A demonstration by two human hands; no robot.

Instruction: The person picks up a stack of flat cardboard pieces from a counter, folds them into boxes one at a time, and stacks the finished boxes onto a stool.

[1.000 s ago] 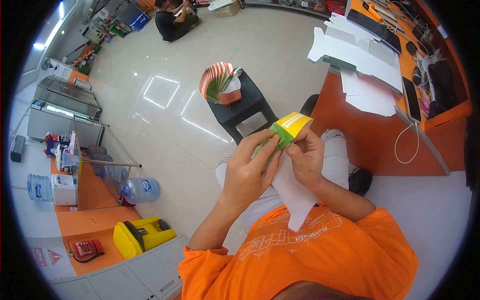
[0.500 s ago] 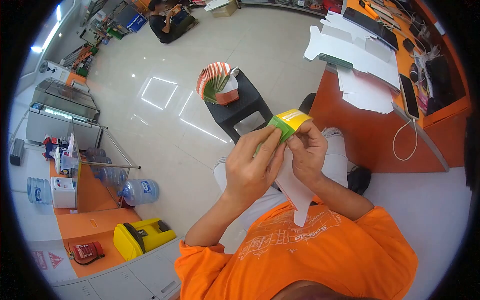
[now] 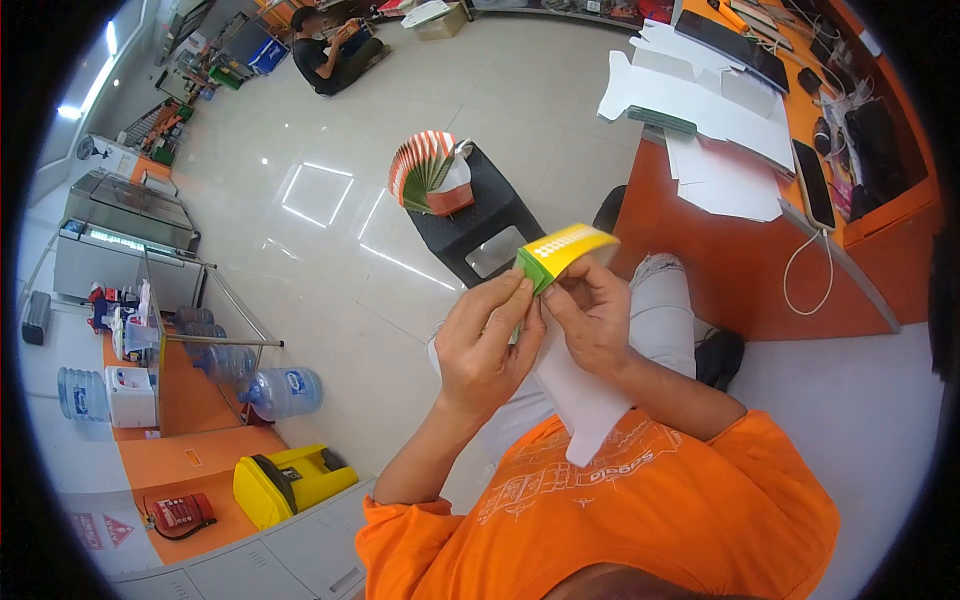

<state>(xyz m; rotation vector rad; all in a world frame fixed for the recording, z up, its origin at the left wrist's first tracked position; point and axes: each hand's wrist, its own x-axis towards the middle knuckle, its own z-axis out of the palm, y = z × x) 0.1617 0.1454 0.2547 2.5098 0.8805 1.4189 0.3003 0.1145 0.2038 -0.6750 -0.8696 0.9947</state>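
Both hands hold a partly folded cardboard box (image 3: 545,264) with green and yellow print, in front of my body. My left hand (image 3: 485,345) pinches its green part between thumb and fingers. My right hand (image 3: 597,315) is closed on the other side, just under the yellow panel, which is slightly blurred. A long white cardboard panel (image 3: 580,400) with a tab at its end hangs below the hands, over my lap; it seems to belong to the same piece. My palms hide part of the box.
Ahead, a dark stool (image 3: 470,225) bears a fanned stack of orange, white and green folded cards (image 3: 425,175). At right, an orange desk (image 3: 690,240) carries white cardboard sheets (image 3: 720,105) and phones. A person (image 3: 335,55) sits on the floor far off. Water bottles (image 3: 285,392) stand left.
Both hands have moved a little left with the box. The yellow panel now stretches out further to the right above my right hand, and the white panel has swung slightly left.
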